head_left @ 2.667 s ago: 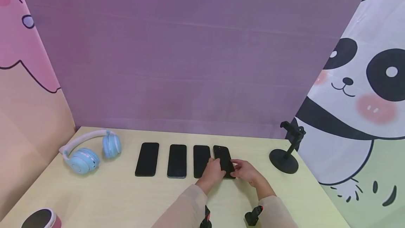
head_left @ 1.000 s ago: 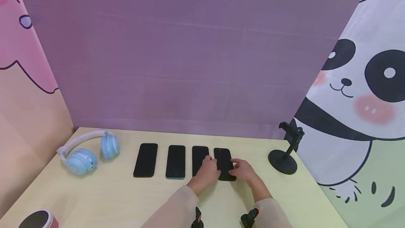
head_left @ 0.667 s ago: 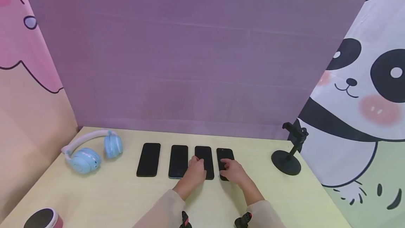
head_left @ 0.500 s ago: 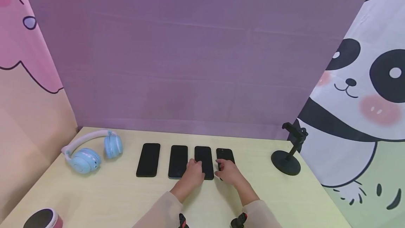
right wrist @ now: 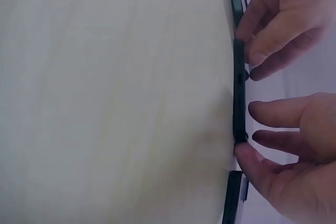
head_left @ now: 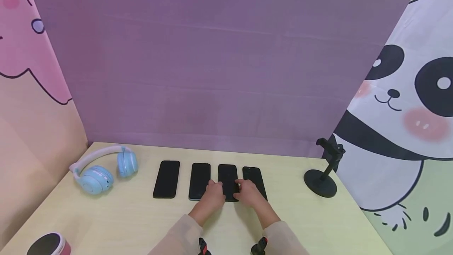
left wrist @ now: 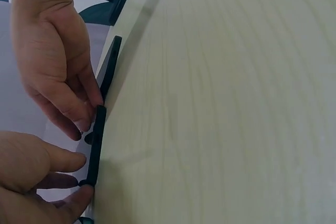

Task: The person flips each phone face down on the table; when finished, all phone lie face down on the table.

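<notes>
Several dark smartphones lie in a row on the table. Both hands are at the third smartphone [head_left: 228, 174] from the left, a black one lying flat. My left hand [head_left: 213, 198] holds its left edge near the lower corner, thumb at the side and fingertips over the edge. My right hand [head_left: 249, 194] has the right edge the same way; the right wrist view shows its thumb [right wrist: 247, 156] at the corner. Right of it lies the last smartphone [head_left: 255, 178], partly behind the right hand. The second smartphone [head_left: 199, 176] lies close beside the left hand.
Farther left lies the first smartphone [head_left: 166, 179]. Light-blue headphones [head_left: 94, 179] rest at the table's left back. A black stand with a round base [head_left: 319, 184] is at the right back. A pink round container with a dark top [head_left: 46, 244] sits at the front left.
Both hands have moved left from the last smartphone to the third one, the left hand first and the right hand after. The last smartphone is now let go.
</notes>
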Motion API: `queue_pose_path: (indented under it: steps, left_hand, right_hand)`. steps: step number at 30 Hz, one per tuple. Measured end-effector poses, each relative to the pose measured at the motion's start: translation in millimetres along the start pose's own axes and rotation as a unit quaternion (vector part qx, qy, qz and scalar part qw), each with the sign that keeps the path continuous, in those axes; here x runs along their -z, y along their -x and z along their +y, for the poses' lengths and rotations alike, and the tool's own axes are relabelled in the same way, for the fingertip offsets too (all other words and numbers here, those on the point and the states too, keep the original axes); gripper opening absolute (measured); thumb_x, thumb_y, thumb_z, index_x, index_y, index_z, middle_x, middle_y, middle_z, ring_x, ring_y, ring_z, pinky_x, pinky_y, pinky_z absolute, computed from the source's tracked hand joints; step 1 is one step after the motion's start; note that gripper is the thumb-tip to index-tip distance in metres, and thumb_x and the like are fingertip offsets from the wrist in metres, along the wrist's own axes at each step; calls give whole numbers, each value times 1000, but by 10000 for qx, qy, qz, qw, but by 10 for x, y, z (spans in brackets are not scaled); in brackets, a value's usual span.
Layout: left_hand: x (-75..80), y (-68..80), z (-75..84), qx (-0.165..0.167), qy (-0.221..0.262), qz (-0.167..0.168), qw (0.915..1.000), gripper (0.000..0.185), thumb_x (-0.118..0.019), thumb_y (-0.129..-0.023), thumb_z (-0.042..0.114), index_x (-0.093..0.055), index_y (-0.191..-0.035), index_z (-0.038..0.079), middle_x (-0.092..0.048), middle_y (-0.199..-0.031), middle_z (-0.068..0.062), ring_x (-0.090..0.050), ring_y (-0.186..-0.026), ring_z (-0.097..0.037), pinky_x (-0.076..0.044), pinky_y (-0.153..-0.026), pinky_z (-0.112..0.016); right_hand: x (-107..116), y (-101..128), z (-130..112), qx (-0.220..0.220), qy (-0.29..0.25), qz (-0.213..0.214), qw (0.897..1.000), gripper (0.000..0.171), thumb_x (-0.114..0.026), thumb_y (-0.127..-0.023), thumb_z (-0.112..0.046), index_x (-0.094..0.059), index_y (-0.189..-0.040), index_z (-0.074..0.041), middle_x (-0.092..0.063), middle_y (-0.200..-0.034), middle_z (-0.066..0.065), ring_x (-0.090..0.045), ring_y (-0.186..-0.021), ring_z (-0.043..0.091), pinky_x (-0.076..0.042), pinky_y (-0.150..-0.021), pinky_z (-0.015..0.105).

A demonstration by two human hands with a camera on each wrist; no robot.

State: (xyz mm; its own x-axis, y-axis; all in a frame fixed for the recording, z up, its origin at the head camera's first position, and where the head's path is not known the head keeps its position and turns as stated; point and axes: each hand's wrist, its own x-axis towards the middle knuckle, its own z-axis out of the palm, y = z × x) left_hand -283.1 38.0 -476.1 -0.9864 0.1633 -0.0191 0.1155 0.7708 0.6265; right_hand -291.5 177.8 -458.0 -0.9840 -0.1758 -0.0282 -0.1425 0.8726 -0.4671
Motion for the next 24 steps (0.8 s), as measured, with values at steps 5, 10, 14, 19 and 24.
queue_pose_path:
  steps: [5,10,14,19,24]
  left_hand:
    - [-2,-11,-49,-48,250,63,9997,39,-62,-81,1,-52,-117,-7,-45,-105,-25,-51,-95,-36,-44,-80,-43]
    - [-6,-47,-82,-137,188,220,9995,37,-62,-79,-1,-54,-114,-7,-48,-102,-24,-54,-93,-34,-45,-79,-41]
    - [-15,-60,-80,-111,183,344,9992,37,-65,-79,3,-55,-114,-6,-49,-102,-22,-54,-95,-34,-44,-80,-41]
    - [-40,-60,-61,-89,302,456,9985,38,-67,-79,5,-56,-113,-7,-50,-99,-22,-53,-95,-34,-44,-80,-42]
    - [-52,-48,-28,-67,321,523,9981,36,-67,-79,5,-57,-111,-8,-50,-96,-21,-53,-93,-35,-45,-79,-42]
  right_hand:
    - [-14,-11,-20,-66,1,4,10000,45,-70,-77,-8,-54,-118,2,-54,-88,11,-50,-78,24,-45,-67,37]
    - [-26,-44,-29,-148,-84,31,9999,46,-70,-76,-5,-55,-118,3,-57,-90,13,-52,-80,24,-46,-70,39]
    - [-26,-48,-66,-301,-196,110,9993,47,-71,-74,-4,-55,-118,3,-58,-92,14,-54,-84,26,-45,-74,40]
    - [-34,-36,-95,-733,-424,192,9962,48,-71,-73,-2,-56,-118,1,-57,-92,12,-53,-83,24,-45,-71,38]
    - [-43,-22,-104,-1042,-822,327,9906,48,-70,-73,2,-55,-119,2,-58,-94,12,-54,-82,24,-47,-68,36]
